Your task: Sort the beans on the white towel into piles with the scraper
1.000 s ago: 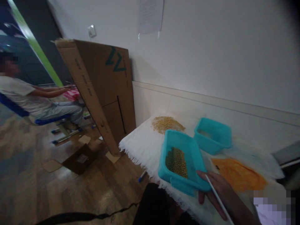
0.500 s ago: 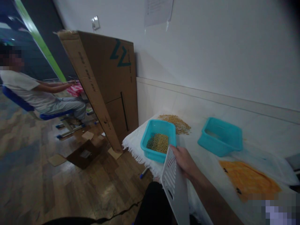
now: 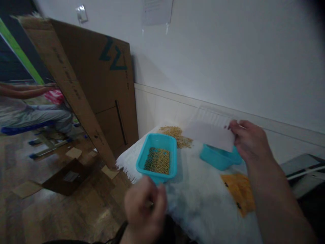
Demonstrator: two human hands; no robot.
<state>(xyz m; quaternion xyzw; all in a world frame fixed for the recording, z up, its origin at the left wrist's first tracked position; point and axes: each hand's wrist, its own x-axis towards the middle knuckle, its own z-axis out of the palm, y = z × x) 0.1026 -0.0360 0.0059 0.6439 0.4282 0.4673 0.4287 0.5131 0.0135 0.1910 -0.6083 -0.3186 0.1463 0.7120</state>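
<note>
My right hand is closed on the right edge of a white slotted plastic board, blurred by motion. It is raised above the right turquoise basin and hides part of it. Low in front of me, my left hand has its fingers curled, also blurred. Whatever it may hold is hidden. Just beyond it stands the left turquoise basin with yellow soybeans in the bottom. A loose pile of soybeans lies on the white cloth behind that basin.
An orange cloth bag lies on the right of the white cloth. A tall cardboard box leans by the wall on the left. An opened carton is on the wooden floor. Farther left a person sits on a blue chair.
My right hand has carried the slotted board up and right, from beside the left basin to above the right one. My left hand has come into view. The camera has turned right.
</note>
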